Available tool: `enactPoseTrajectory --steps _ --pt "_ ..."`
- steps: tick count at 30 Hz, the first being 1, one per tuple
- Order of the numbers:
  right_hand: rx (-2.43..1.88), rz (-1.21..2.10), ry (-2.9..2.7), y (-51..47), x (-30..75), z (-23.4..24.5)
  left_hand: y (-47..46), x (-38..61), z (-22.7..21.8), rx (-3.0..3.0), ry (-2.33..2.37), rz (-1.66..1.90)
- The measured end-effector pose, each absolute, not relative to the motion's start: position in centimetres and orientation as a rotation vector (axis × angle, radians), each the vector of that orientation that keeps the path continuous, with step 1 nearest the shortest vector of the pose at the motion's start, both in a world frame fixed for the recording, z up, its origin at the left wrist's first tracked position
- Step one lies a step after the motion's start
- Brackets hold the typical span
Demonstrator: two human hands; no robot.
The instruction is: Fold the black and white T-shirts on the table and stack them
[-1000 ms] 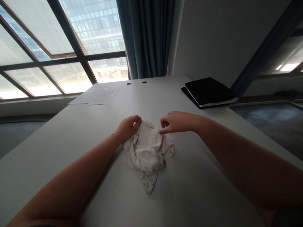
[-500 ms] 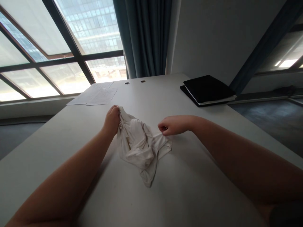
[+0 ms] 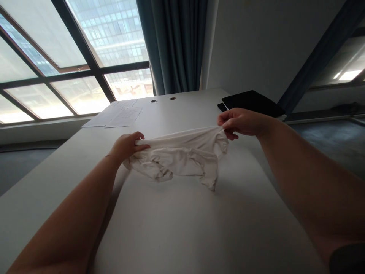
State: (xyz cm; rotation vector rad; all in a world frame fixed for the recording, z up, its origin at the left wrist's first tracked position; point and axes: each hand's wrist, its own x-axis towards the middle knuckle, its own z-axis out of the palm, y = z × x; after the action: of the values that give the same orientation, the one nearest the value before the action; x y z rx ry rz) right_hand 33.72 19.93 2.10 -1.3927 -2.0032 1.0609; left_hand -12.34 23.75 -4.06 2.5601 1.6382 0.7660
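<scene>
The left hand (image 3: pixel 126 146) pinched the left end of a crumpled, off-white, soft cloth (image 3: pixel 182 154) between thumb and fingers; the right hand (image 3: pixel 243 121) pinched its far right corner. The cloth stretched between them over a smooth white table (image 3: pixel 171 224), with a flat black folder (image 3: pixel 253 99) lying far right.

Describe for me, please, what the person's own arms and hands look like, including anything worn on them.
The left hand and right hand are bare, without gloves, and no watch or bracelet shows. The left forearm and right forearm are uncovered too. A dark, rounded patch, probably a fabric sleeve, shows at the lower right corner.
</scene>
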Motion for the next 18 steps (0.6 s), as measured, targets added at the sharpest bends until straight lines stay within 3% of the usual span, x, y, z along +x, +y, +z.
enactPoseTrajectory --steps 3,6,8,10,13,18 --pt "-1.445 0.92 -1.893 21.1 33.7 0.5 23.3 -11.3 -4.0 2.64 1.875 0.657" --pt "-1.61 0.377 -1.877 22.3 32.4 -1.8 22.7 -10.1 -4.0 2.715 2.102 0.664" --pt "-1.579 -0.006 -1.944 22.5 31.0 -2.9 22.4 -9.3 -4.2 2.88 1.981 0.638" --pt "-1.468 -0.187 -2.074 22.2 29.5 -3.4 22.2 -8.5 -4.6 2.986 1.668 0.46" --pt "-1.44 -0.068 -2.328 21.3 27.6 -3.7 22.2 -7.1 -5.7 2.864 1.397 0.181" --pt "-1.67 0.15 -2.648 21.2 26.8 -5.3 23.0 -6.6 -7.8 2.663 1.414 0.136"
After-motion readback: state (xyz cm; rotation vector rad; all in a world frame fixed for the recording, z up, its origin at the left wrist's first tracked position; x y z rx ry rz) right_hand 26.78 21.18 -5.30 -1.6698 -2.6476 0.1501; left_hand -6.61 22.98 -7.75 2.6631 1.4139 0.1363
